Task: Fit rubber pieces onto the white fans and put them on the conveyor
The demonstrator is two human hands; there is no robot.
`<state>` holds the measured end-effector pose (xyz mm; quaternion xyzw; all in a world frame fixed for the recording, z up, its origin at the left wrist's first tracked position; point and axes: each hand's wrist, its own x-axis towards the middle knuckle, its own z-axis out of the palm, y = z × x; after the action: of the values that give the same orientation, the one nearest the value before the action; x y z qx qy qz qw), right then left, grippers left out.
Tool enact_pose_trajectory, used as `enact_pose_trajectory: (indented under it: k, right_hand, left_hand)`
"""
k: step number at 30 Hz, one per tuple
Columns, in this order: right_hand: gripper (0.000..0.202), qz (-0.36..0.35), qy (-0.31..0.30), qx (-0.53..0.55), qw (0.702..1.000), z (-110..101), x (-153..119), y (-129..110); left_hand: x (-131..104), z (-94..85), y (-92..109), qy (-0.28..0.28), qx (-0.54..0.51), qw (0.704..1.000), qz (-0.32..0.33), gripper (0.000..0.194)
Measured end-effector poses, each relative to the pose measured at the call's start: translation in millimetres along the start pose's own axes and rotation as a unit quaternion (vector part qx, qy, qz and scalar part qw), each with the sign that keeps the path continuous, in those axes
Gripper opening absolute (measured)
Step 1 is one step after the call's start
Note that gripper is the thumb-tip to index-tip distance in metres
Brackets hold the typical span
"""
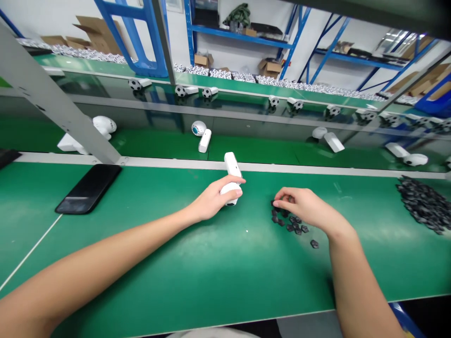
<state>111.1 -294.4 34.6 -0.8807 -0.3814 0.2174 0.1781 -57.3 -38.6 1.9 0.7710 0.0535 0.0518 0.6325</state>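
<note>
My left hand (220,196) is closed around the round end of a white plastic device. Its oblong white body (232,165) points away from me, near the bench's back rail. To the right, my right hand (299,204) is bent down over a small loose group of black pentagon pieces (296,225). Thumb and index finger are pinched together, with a dark piece at their tips, partly hidden by the fingers. One black piece (314,244) lies apart, nearer to me.
A black phone (88,190) lies on the green bench (197,277) at left. At far right is a heap of black pieces (424,204). Beyond the rail, white devices (204,141) rest on a green conveyor, and soccer-ball-patterned ones (181,91) line a ledge. A grey post (59,98) rises at left.
</note>
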Motion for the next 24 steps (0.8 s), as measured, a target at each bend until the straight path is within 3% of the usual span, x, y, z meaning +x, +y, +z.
enact_pose_trajectory:
  k: [5,9,13,19,22,24]
  right_hand:
    - [0.027,0.017,0.024,-0.013,0.999,9.1,5.2,-6.0]
    - [0.042,0.058,0.059,-0.034,0.996,12.7,6.5,-13.3]
    - [0.045,0.067,0.037,-0.075,0.994,17.0,7.8,-16.4]
    - [0.043,0.038,0.053,-0.060,0.996,15.4,8.7,-9.2]
    - [0.034,-0.010,0.085,0.094,0.992,17.9,8.7,-20.0]
    - [0.033,-0.031,0.095,0.251,0.963,25.1,8.3,-34.9]
  left_hand:
    - [-3.2,5.6,-6.0,0.001,-0.001,1.000,0.012,0.099]
    - [-3.2,8.0,-12.5,0.028,0.031,0.998,0.038,0.112]
    - [-1.7,6.9,-13.5,0.052,0.036,0.994,0.094,0.092]
    - [-2.3,7.7,-12.5,0.076,0.049,0.994,0.056,0.060]
    - [-3.3,8.0,-13.0,0.079,0.064,0.993,0.065,0.056]
    - [-3.8,7.9,-12.7,0.078,0.072,0.991,0.078,0.057]
